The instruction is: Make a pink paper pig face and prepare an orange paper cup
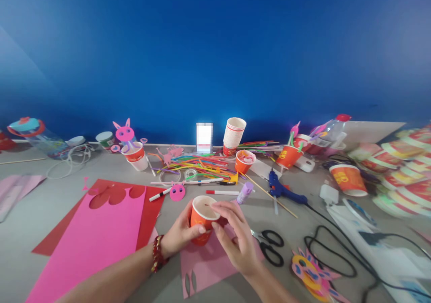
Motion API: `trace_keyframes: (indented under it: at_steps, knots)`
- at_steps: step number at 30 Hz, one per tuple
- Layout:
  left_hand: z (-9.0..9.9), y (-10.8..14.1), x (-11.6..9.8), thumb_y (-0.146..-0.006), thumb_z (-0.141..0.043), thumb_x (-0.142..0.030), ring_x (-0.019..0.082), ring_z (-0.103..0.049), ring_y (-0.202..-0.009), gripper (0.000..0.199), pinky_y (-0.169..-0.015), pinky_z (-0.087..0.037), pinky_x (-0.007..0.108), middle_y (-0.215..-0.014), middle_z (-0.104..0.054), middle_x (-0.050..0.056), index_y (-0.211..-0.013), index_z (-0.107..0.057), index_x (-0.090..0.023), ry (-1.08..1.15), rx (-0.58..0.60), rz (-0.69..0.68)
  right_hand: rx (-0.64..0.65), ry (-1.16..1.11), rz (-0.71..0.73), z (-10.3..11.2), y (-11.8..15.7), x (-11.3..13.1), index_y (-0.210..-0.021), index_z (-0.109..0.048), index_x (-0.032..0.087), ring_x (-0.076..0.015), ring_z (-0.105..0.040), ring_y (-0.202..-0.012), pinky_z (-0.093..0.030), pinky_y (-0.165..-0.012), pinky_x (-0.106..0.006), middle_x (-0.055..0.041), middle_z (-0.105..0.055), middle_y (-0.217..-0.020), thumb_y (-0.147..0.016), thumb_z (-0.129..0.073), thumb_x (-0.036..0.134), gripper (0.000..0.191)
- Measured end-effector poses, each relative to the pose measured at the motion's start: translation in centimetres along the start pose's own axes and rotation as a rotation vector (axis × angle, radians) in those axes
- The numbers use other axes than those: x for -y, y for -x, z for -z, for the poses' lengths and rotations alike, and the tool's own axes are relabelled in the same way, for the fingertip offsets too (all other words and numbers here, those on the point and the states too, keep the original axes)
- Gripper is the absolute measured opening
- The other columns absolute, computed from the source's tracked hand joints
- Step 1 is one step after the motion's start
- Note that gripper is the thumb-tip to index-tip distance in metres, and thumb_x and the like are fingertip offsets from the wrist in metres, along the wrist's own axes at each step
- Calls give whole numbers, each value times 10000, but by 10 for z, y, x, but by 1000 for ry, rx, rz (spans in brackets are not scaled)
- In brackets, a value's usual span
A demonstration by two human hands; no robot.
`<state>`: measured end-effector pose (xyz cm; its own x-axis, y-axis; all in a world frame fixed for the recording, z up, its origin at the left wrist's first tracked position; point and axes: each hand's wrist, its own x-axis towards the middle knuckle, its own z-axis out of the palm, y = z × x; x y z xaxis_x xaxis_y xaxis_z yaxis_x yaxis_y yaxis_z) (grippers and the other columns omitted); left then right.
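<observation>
My left hand (182,231) is wrapped round the side of an orange-red paper cup (198,217), its thumb across the front. The cup's white open top faces up and towards me, with a small dark mark visible inside. My right hand (235,240) has its curled fingers on the cup's right rim and side; whether a small thing sits between them is hidden. Beneath the hands lies a light pink sheet (205,276) with two narrow slots cut in it. Black-handled scissors (274,249) lie to the right, and a pink round face cut-out (177,192) is behind the cup.
Left are pink paper (101,249) and red paper (57,235). Behind are colourful pipe cleaners (202,164), stacked cups (235,132) and a bunny cup figure (125,134). A blue glue gun (286,193) trails its cord right. A purple glue stick (245,192) stands beyond my right hand.
</observation>
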<state>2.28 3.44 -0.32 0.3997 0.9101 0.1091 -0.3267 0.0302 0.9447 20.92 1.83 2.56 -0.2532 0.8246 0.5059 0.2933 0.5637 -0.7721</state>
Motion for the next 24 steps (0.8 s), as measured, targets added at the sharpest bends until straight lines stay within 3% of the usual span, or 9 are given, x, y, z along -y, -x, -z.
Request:
trace_keyframes:
  at_steps: [5, 10, 12, 20, 24]
  knots:
    - [1, 2, 3, -756, -755, -458, 268, -642, -1037, 594, -914, -503, 351, -1182, -666, 130, -1238, -572, -163, 39, -42, 28, -28, -27, -17, 0, 2, 1, -1321, -495, 256, -257, -516, -1189, -450, -1005, -387, -93, -557, -1255, -902, -561, 195, 429]
    - [0, 0, 8, -829, -587, -614, 211, -695, -706, 556, -669, -553, 300, -846, -734, 129, -1020, -670, -98, 272, -70, 253, -36, -132, -115, -1, 1, 2, -1285, -520, 248, -189, -620, -911, -538, -796, -302, -88, -573, -1193, -940, -520, 233, 346]
    - [0, 0, 8, -825, -538, -672, 205, -690, -633, 616, -613, -549, 289, -749, -725, 128, -928, -686, -83, 331, -46, 320, -51, -135, -126, -2, 0, 1, -1233, -564, 241, -188, -621, -906, -537, -773, -288, -84, -589, -1161, -951, -507, 245, 288]
    - [0, 1, 7, -803, -473, -753, 209, -692, -624, 703, -573, -539, 290, -785, -721, 129, -989, -675, -105, 351, 36, 395, -62, -199, -206, -5, 3, -2, -1192, -612, 246, -183, -645, -822, -549, -693, -268, -67, -622, -1016, -976, -481, 286, 256]
    - [1, 2, 7, -801, -532, -714, 195, -681, -615, 649, -579, -535, 279, -759, -710, 114, -954, -680, -101, 328, 46, 350, -61, -226, -190, -3, 2, -2, -1120, -644, 247, -185, -649, -818, -554, -733, -288, -68, -630, -1017, -976, -475, 271, 224]
